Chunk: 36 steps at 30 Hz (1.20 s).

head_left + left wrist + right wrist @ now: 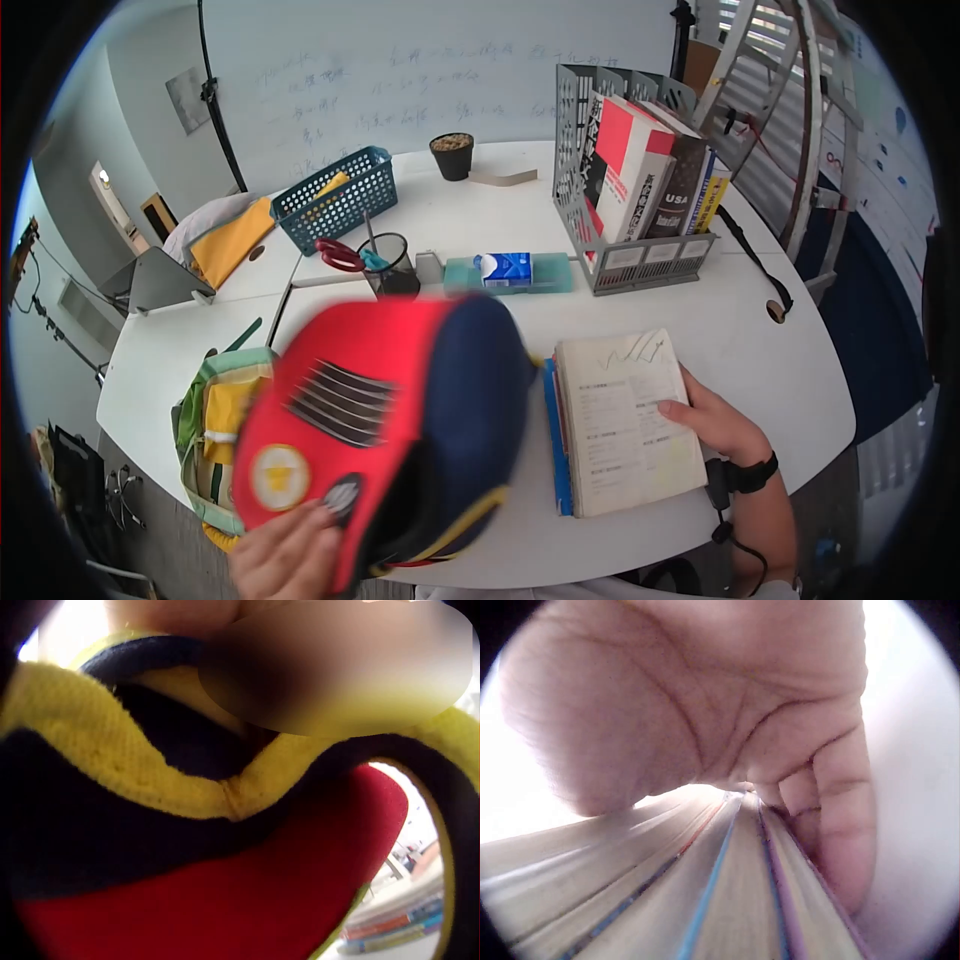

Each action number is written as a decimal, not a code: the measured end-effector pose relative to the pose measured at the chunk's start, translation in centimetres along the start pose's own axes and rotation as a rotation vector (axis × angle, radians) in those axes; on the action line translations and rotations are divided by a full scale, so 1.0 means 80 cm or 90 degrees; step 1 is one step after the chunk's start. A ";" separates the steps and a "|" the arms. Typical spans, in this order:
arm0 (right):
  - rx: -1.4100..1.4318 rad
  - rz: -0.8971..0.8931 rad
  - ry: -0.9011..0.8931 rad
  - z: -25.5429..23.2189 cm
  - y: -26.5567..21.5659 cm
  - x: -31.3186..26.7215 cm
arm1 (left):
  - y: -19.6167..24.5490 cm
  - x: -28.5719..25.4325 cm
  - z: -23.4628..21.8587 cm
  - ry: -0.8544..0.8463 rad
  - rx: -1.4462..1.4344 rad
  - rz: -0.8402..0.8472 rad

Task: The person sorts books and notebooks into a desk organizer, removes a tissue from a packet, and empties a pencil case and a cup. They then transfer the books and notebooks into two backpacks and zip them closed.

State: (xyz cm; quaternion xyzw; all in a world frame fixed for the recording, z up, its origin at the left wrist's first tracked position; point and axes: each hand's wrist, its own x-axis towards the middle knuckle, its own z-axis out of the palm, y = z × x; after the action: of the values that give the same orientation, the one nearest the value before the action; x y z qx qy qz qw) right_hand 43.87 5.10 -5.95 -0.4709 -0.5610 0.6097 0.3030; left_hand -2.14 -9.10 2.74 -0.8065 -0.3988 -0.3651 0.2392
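My left hand (288, 555) pinches the lower edge of a red and navy fabric bag (345, 340). The bag has silver stripes, a round yellow badge and yellow trim, and looks blurred in the head view. In the left wrist view its yellow edging (180, 795) and red panel (225, 900) fill most of the picture. At the table's right, my right hand (725, 425) grips a stack of worn books (630, 430), thumb on the top one and fingers round the side. The right wrist view shows several book edges (739, 892) below the palm.
A green open bag (195, 420) with a yellow thing inside stands at the left. Behind are a teal basket (340, 200), a mesh cup (398, 275) with scissors, a blue-and-white carton (506, 268), a potted plant (452, 160) and a grey rack (650, 270) of books.
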 end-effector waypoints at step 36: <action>-0.032 -0.030 0.212 0.007 0.028 -0.086 | 0.159 0.065 0.191 -0.366 -0.824 -0.339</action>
State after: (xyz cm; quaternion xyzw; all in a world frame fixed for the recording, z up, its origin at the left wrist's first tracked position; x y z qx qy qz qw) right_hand 46.30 -1.72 -6.56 -0.5595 -0.5293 0.5016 0.3940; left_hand 16.50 -3.52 -3.87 -0.7258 -0.3329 -0.3472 -0.4917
